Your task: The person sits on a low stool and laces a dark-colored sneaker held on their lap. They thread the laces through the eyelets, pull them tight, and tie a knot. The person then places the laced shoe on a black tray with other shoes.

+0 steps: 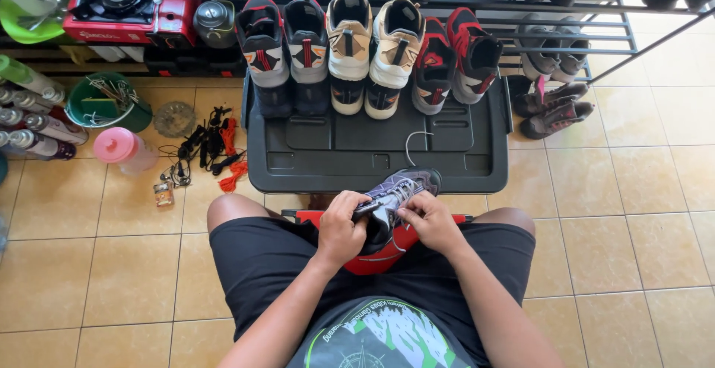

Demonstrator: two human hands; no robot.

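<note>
head view: left hand (340, 228) and right hand (430, 221), fingers curled, seemingly gripping grey sneaker (395, 197)

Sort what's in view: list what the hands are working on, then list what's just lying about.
In hand:
left hand
right hand
grey sneaker

Lying about:
six shoes on the dark bin lid
pink-capped bottle
green bucket
black and orange cords

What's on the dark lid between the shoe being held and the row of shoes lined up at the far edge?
In the head view, only a loose white lace lies on the dark lid between the held shoe and the row of shoes; otherwise bare.
</note>
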